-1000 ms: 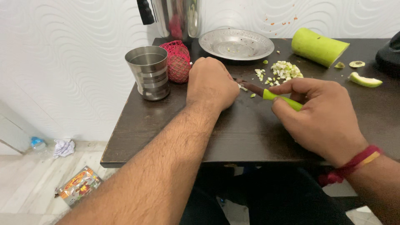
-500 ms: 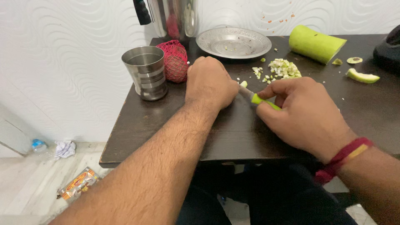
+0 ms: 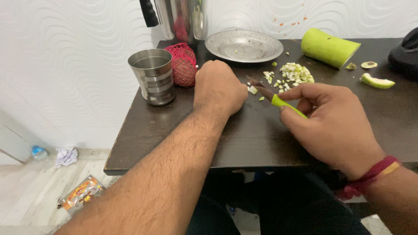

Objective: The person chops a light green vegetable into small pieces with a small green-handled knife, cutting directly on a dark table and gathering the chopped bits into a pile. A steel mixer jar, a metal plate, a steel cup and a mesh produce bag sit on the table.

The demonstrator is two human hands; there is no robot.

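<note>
My left hand (image 3: 219, 88) rests as a fist on the dark wooden table (image 3: 156, 135), its fingers curled over a small pale vegetable piece (image 3: 253, 90) that shows at its right edge. My right hand (image 3: 333, 124) grips a knife with a green handle (image 3: 287, 105); the dark blade (image 3: 260, 87) points toward the left hand and meets the piece. A pile of diced pale-green bits (image 3: 294, 75) lies just beyond the blade. A large green gourd section (image 3: 328, 47) lies at the back right.
A steel tumbler (image 3: 153, 76), a red mesh bag (image 3: 183, 64), a steel jug (image 3: 180, 18) and a steel plate (image 3: 244, 45) stand at the back left. Peel scraps (image 3: 376, 81) and a dark object (image 3: 405, 52) lie at the right. Litter (image 3: 81, 193) and a bottle (image 3: 40, 153) sit on the floor.
My right hand has drawn the knife a little back toward me and to the right, then toward the left fist again. The left hand has stayed in place.
</note>
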